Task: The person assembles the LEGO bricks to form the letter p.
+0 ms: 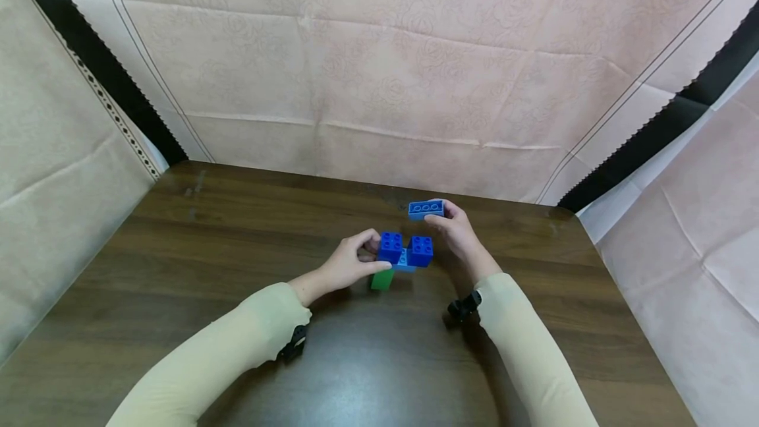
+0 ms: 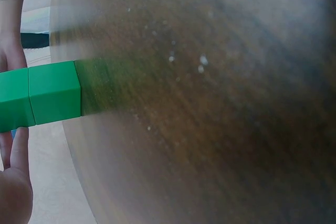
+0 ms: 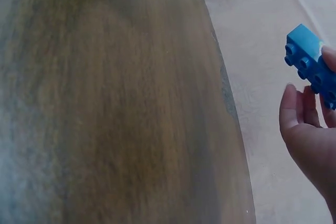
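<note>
My left hand (image 1: pixel 350 262) grips a joined block build between thumb and fingers. On top of it sit two dark blue bricks (image 1: pixel 391 247), side by side with a gap. Below them is a lighter blue brick (image 1: pixel 404 260), and under that stand stacked green bricks (image 1: pixel 382 279). Two green blocks (image 2: pixel 55 93) show large in the left wrist view. Farther back, my right hand (image 1: pixel 455 232) pinches a single blue brick (image 1: pixel 425 209) in the air, apart from the build. Its studs (image 3: pixel 303 62) point toward the table side in the right wrist view.
Both hands work over a dark brown wooden table (image 1: pixel 249 236). Behind its back edge hangs a pale patterned cloth (image 1: pixel 379 78), with black bands at the corners. Black wrist cameras (image 1: pixel 462 308) sit under both cuffs.
</note>
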